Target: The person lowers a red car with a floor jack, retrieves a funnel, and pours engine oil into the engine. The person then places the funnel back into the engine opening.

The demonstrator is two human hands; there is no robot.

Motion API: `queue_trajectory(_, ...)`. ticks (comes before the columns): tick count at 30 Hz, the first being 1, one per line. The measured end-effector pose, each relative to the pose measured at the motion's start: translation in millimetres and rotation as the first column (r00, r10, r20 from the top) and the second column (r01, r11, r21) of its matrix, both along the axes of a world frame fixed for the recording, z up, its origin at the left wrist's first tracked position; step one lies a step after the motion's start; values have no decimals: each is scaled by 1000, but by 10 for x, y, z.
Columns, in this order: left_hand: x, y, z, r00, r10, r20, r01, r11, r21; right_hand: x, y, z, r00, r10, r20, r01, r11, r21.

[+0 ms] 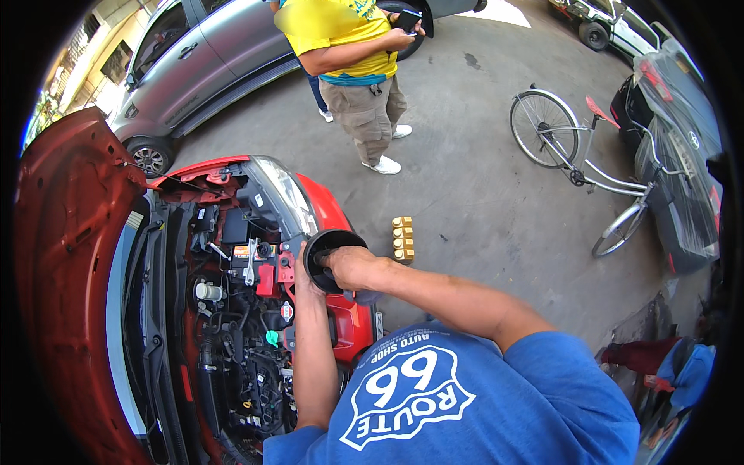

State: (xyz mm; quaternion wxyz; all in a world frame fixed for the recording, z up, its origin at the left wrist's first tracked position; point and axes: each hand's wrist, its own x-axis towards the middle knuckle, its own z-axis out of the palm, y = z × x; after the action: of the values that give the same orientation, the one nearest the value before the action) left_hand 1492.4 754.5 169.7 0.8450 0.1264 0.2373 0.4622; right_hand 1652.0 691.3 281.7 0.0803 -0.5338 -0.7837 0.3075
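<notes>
A wide black funnel (312,260) is held over the front edge of the red car's engine bay. My left hand (304,273) grips it from its left side, with the fingers partly hidden behind it. Curled into the funnel's mouth is my right hand (353,268), its fingertips out of sight inside. A bit of grey cloth (364,297) shows under the right hand, and the fingers seem closed on it. A silver wrench-like tool (250,262) lies on the engine bay beside the battery (242,252).
The raised red hood (74,287) stands at the left. Several gold bottles (403,238) stand on the ground past the bumper. A person in a yellow shirt (341,39) holds a dark device near a grey pickup (209,62). A bicycle (585,155) stands at the right.
</notes>
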Motion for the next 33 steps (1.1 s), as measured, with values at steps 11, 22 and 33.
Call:
queue_trajectory(11,62,4,30,982,154,-109,-157,987,-18,-28,-166,-55,967,-255,-31,250,910,330)
queue_trajectory(22,221,-116,330,933,95,-346,-117,992,-42,-16,14,13,994,-64,85,23,912,409)
queue_trajectory(33,401,-333,484,847,191,-496,-190,980,54,220,27,-29,888,-242,-392,82,920,-384)
